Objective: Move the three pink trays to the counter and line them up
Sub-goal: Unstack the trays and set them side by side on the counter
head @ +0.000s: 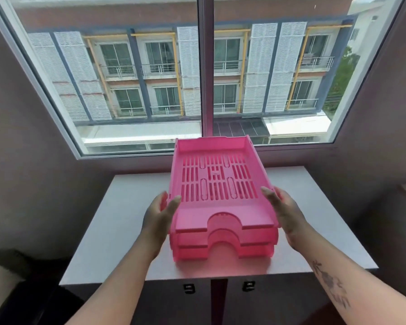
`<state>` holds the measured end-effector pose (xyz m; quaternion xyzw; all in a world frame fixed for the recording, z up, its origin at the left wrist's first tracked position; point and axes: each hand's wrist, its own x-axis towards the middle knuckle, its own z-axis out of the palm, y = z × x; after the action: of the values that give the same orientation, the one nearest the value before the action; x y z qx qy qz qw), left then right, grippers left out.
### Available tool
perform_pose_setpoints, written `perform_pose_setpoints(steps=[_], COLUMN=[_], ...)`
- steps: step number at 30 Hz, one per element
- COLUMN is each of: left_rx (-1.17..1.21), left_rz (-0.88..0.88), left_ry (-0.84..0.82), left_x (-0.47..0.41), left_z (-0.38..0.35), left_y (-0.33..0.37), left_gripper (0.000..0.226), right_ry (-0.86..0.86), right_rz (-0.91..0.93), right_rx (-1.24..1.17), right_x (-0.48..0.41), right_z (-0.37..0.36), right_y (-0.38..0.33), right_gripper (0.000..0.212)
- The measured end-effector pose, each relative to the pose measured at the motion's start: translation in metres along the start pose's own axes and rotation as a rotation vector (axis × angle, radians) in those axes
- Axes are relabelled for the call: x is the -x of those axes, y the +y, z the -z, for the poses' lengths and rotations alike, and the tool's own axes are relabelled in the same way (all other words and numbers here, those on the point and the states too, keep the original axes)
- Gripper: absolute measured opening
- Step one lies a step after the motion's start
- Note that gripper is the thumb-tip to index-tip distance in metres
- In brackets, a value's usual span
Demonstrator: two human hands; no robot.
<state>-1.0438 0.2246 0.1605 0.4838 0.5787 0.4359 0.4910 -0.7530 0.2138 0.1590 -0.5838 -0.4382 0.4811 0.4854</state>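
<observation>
The three pink trays (218, 184) are nested one inside another as a single stack, and the person has it between both hands over the white counter (127, 207) below the window (204, 66). The left hand (161, 215) presses against the stack's left wall with the thumb hooked over the rim, and the right hand (284, 212) does the same on the right wall, so both hands are grasping the stack from its sides. The front edge, with its three arched cut-outs one above the other, sits low near the counter's front, and a pink glow falls on the surface beneath it; the far end tilts up toward the glass. Whether the bottom tray is already touching the counter I cannot tell. By my reckoning the move to the counter is nearly finished, but the lining up has not begun: the trays are still stacked, and each has to be lifted off and set down beside the others. The counter looks bare, so nothing stands in the way on top, though it is not wide and three trays side by side may fit tightly. Dark walls close in on both sides, and below the counter's front edge are dark cupboard doors with two small handles (189, 288).
</observation>
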Motion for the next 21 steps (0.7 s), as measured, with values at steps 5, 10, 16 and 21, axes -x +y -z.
perform_pose_setpoints(steps=[5, 10, 16, 21], left_rx=[-0.148, -0.17, -0.199, -0.219], left_rz=[0.038, 0.002, -0.038, 0.001], left_ry=[0.084, 0.211, 0.307, 0.437], left_x=[-0.02, -0.023, -0.021, -0.01], left_z=[-0.008, -0.004, 0.052, 0.13], left_y=[0.022, 0.015, 0.013, 0.007], left_gripper=[0.019, 0.027, 0.036, 0.035], right_ry=[0.132, 0.144, 0.098, -0.084], right_rz=[-0.046, -0.041, 0.072, 0.047], right_rx=[0.219, 0.329, 0.349, 0.251], right_x=[-0.029, -0.026, -0.012, -0.005], right_z=[-0.006, -0.016, -0.059, -0.131], right_y=[-0.025, -0.029, -0.049, -0.052], right_gripper=[0.021, 0.031, 0.028, 0.02])
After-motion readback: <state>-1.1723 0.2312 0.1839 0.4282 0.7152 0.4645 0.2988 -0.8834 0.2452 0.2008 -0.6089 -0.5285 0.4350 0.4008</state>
